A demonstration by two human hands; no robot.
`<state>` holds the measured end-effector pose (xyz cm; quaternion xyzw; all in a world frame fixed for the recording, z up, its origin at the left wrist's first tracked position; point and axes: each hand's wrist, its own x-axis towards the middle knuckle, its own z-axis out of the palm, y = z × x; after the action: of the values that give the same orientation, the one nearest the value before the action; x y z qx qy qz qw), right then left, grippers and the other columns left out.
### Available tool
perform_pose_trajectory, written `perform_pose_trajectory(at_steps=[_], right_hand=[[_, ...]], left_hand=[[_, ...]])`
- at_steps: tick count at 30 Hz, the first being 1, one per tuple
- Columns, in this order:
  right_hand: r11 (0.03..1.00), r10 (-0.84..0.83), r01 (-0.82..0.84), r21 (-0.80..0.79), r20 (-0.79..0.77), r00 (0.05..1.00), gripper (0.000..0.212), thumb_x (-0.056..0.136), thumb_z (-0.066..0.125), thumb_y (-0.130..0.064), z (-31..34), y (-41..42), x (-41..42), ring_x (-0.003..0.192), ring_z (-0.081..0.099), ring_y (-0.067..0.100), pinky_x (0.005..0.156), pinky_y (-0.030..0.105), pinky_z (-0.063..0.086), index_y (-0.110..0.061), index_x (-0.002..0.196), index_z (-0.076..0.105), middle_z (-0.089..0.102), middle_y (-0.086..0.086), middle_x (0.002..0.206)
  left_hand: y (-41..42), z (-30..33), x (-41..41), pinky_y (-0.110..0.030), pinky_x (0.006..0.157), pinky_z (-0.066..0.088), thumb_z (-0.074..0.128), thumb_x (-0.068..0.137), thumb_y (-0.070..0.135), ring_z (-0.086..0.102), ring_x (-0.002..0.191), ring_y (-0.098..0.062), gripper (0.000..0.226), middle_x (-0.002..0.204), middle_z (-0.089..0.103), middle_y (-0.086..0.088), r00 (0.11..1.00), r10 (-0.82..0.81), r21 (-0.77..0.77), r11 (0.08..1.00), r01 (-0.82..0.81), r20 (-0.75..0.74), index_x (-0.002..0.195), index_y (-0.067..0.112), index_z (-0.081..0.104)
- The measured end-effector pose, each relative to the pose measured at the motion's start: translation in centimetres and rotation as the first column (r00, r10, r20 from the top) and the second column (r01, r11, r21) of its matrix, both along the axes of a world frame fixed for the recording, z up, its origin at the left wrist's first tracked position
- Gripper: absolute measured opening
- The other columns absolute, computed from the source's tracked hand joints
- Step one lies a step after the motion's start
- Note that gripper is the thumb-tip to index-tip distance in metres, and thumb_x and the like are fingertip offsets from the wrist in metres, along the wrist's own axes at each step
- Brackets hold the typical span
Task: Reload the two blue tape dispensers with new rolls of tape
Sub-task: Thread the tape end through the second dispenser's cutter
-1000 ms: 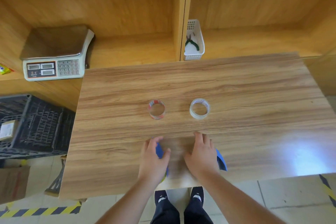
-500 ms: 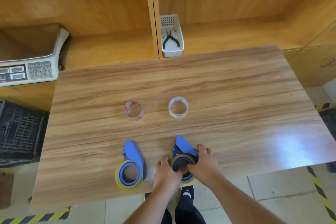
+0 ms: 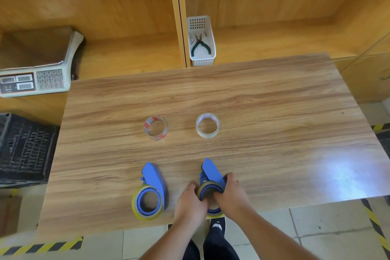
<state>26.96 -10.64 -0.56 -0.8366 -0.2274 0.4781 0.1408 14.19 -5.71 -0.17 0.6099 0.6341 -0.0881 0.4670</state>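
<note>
- A shop's packing or stockroom corner.
- Wooden shelving [image 3: 126,17] at 12 o'clock.
- Price scale [image 3: 35,65] at 10 o'clock.
- Black crate [image 3: 23,150] at 9 o'clock.
- Hazard-striped floor tape [image 3: 40,247] at 7 o'clock.

A wooden table [image 3: 274,112] with a brown grain pattern is seen from above. Four things are placed directly on it. Near the middle, two rolls of tape are laid flat, side by side but apart: a clear roll with red print [image 3: 156,127] on the left and a clear roll with a whitish rim [image 3: 207,125] on the right. Close to the near edge, two blue tape dispensers are laid: the left dispenser [image 3: 150,193], which carries a yellowish ring of tape, and the right dispenser [image 3: 211,177], which is partly covered by two hands.
</note>
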Motion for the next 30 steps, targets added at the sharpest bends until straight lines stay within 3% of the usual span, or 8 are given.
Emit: perform_pose_trajectory(at_steps=[2,6,11,14,17,22,27,30], right_hand=[[0.997,-0.072,0.074,0.023,-0.067,0.995,0.031,0.08,0.067,-0.023,0.9,0.2,0.5,0.079,0.065,0.019,0.06,0.032,0.048,-0.02,0.102,0.045,0.066,0.002,0.093],[0.989,-0.104,0.118,0.088,-0.154,0.983,0.043,0.078,0.067,-0.016,2.6,1.0,1.0,0.083,0.068,0.019,0.066,0.032,0.05,-0.023,0.116,0.049,0.07,0.001,0.097],[0.95,-0.156,0.212,0.228,-0.241,0.958,0.041,0.082,0.057,-0.003,5.5,2.3,1.1,0.064,0.057,0.02,0.064,0.036,0.046,-0.025,0.117,0.057,0.067,0.003,0.084],[0.92,-0.154,0.245,0.307,-0.292,0.944,0.041,0.083,0.056,-0.002,7.6,2.9,1.0,0.063,0.056,0.018,0.064,0.036,0.046,-0.03,0.114,0.059,0.063,0.003,0.075],[0.873,-0.168,0.296,0.388,-0.332,0.928,0.033,0.082,0.059,-0.005,9.4,3.4,0.3,0.063,0.06,0.017,0.066,0.036,0.05,-0.025,0.109,0.063,0.065,0.003,0.074],[0.749,-0.236,0.466,0.471,-0.467,0.852,0.016,0.085,0.059,0.006,12.1,4.4,-0.8,0.06,0.058,0.023,0.063,0.038,0.049,-0.007,0.093,0.064,0.064,0.006,0.066],[0.767,-0.055,0.446,0.461,-0.646,0.761,0.017,0.062,0.062,-0.002,15.0,4.4,-0.2,0.058,0.056,0.025,0.053,0.028,0.049,0.005,0.078,0.064,0.06,0.018,0.067],[0.818,0.051,0.37,0.44,-0.698,0.715,0.042,0.061,0.064,0.0,15.7,4.3,0.4,0.077,0.062,0.032,0.064,0.032,0.053,0.015,0.1,0.065,0.067,0.026,0.085]], left_hand=[[0.1,1.0,-0.3,-0.033,0.063,0.05,0.064,0.085,0.028,0.066,0.074,-0.018,0.021,0.086,0.071,0.003,1.0,-0.009,0.016,1.0,0.008,0.014,0.104,0.023,0.059],[0.7,3.3,-0.7,-0.027,0.07,0.047,0.068,0.08,0.032,0.065,0.085,-0.015,0.049,0.104,0.071,0.005,0.999,0.001,0.061,0.998,-0.004,0.048,0.128,0.026,0.057],[2.1,7.6,-1.7,-0.009,0.062,0.043,0.066,0.093,0.045,0.061,0.078,0.008,0.032,0.094,0.069,0.017,0.981,0.017,0.138,0.989,-0.045,0.195,0.122,0.032,0.062],[2.6,10.3,-2.5,-0.01,0.062,0.047,0.065,0.094,0.046,0.066,0.076,0.006,0.024,0.089,0.072,0.017,0.959,0.049,0.181,0.978,-0.103,0.28,0.116,0.035,0.063],[2.4,12.9,-3.0,-0.021,0.063,0.055,0.067,0.093,0.046,0.067,0.073,0.0,0.012,0.084,0.072,0.013,0.922,0.128,0.211,0.953,-0.216,0.366,0.101,0.041,0.06],[1.3,16.3,-3.3,-0.01,0.059,0.047,0.073,0.089,0.044,0.062,0.079,0.008,0.023,0.099,0.067,0.012,0.852,0.218,0.243,0.899,-0.365,0.475,0.103,0.038,0.056],[1.7,19.0,-4.7,-0.017,0.075,0.052,0.079,0.085,0.036,0.059,0.084,-0.006,0.028,0.106,0.057,0.013,0.827,0.04,0.386,0.871,-0.304,0.561,0.106,0.041,0.061],[3.7,20.8,-6.4,-0.013,0.07,0.044,0.076,0.082,0.048,0.056,0.08,-0.009,0.029,0.102,0.055,0.015,0.833,-0.191,0.52,0.844,-0.131,0.52,0.111,0.047,0.068]])
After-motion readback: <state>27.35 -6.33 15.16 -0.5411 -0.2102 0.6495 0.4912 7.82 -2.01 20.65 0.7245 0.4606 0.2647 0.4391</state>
